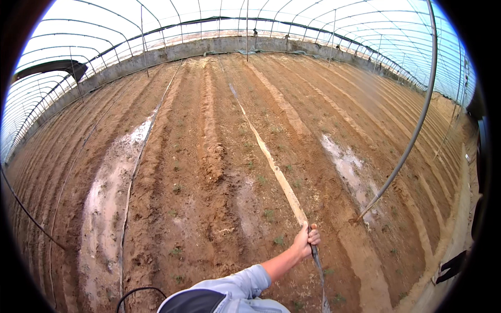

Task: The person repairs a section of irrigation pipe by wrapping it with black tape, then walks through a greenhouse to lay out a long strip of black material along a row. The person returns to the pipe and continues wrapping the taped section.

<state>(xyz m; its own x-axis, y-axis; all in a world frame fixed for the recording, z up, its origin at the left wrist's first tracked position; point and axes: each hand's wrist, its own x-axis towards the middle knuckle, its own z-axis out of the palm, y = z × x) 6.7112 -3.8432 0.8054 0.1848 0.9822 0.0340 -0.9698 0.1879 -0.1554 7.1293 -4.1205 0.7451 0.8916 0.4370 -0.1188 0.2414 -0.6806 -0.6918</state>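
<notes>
Flat strip (282, 183), long and narrow, is running down the middle of a planted field, from near the far end toward the viewer and into a person's bare hand (302, 243), right of centre in the lower part of the view. The fingers are curling fully around the strip, closing into a fist and gathering its width into a narrow, dark bundle. Beyond the fist the strip is showing mostly a tan, soil-coloured face; on the near side it is hanging or trailing, grey and creased, toward the lower edge. Whether the stretch next to the fist is touching the ground cannot be told. The forearm (282, 265) is extending obliquely from a light grey-blue sleeve (245, 279).

Brown soil ridges (210, 117) are running lengthwise on both sides, with small green seedlings (279, 240) standing between them. To the left, a second, thinner line (136, 167) is lying along a ridge, bordering a pale, wet-looking patch (104, 208). To the right, a smaller pale patch (344, 159) is lying near the foot of a curved grey pole (432, 73). Arched framework is spanning overhead, and a low grey wall (182, 51) is closing off the far end.
</notes>
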